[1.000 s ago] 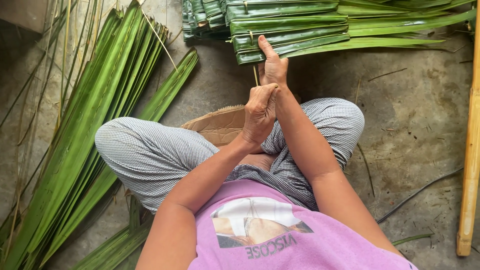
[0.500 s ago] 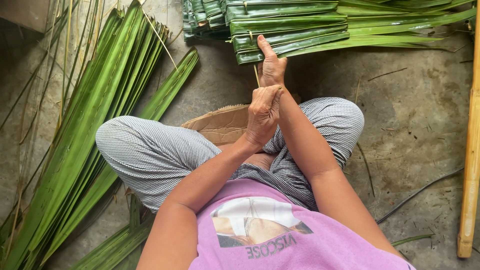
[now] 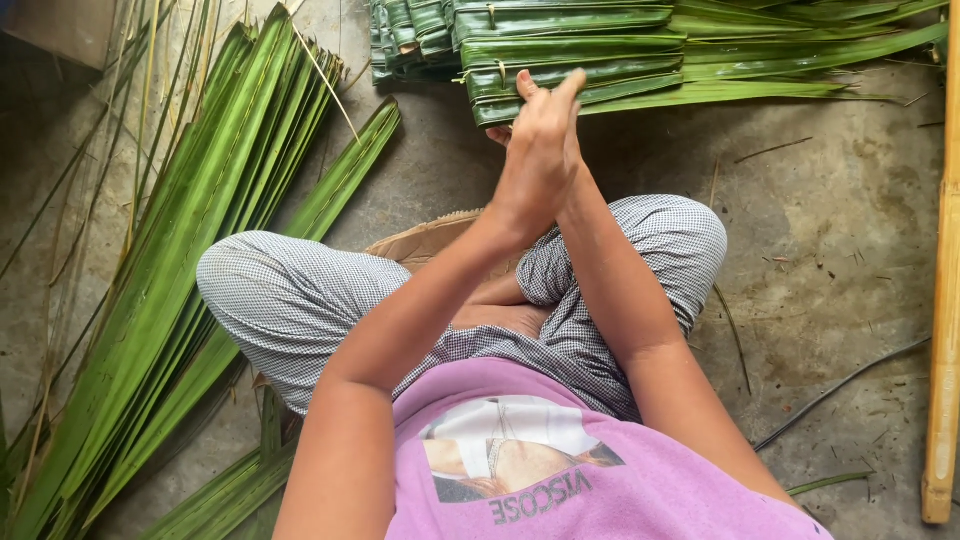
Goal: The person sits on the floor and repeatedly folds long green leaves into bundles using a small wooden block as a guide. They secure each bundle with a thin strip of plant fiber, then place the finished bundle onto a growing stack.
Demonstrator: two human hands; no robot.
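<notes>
Neither grip shows plainly: the left hand [image 3: 535,165] is raised with its fingers fairly straight and pressed against the right hand [image 3: 500,135], which is almost wholly hidden behind it, so whether either holds anything cannot be told. Both hands hover just in front of the folded leaf stack and above the person's crossed legs.

Biggest in view is the concrete floor [image 3: 830,250], grey and stained, on which the person sits. To the person's left lies a broad sheaf of long green palm leaves [image 3: 190,270], running from the near edge up toward the far side. Ahead is the stack of folded palm leaves [image 3: 640,60], layered in neat bands, with some pinned by thin pale slivers. Along the right edge runs a pale bamboo pole [image 3: 942,330]. Between the knees, partly covered by the forearms, sits a brown woven piece [image 3: 430,238]. A thin dark stick [image 3: 840,390] lies on the floor near the pole.
</notes>
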